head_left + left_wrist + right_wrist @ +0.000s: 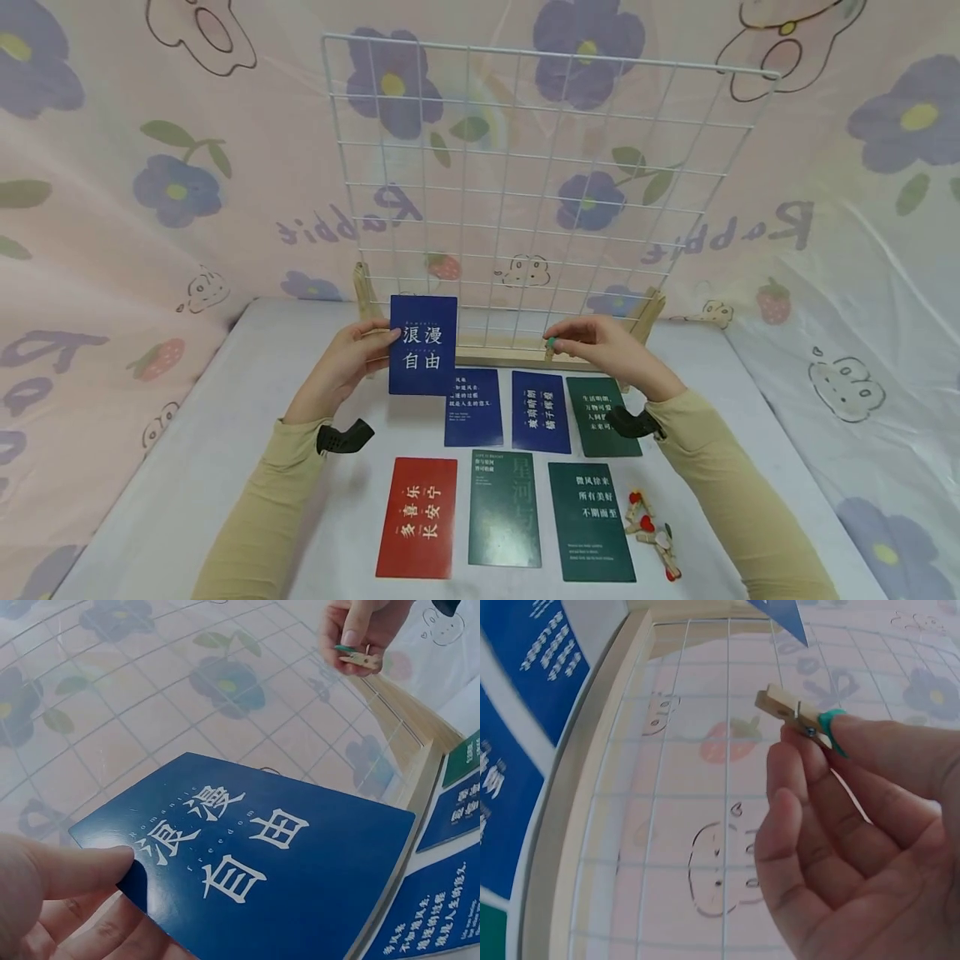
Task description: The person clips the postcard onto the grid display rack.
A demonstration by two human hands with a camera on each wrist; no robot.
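Observation:
My left hand (347, 367) pinches a blue card (422, 346) with white characters by its left edge, thumb on the printed face. The card is held up in front of the lower left of a white wire grid (525, 158). In the left wrist view the card (300, 862) is tilted, the fingers partly hidden behind it. Between thumb and fingers, my right hand (603, 350) pinches a small wooden clothespin (784, 705) with a green ornament. It is near the lower middle of the grid, its plain wooden end pointing away from the palm in the right wrist view.
The grid stands in a wooden base (495, 358). On the white table (247, 500) lie blue cards (542, 412), green cards (592, 522) and a red card (416, 517). Several clothespins (647, 525) with red and white ornaments sit at the right. A patterned curtain (97, 250) hangs behind.

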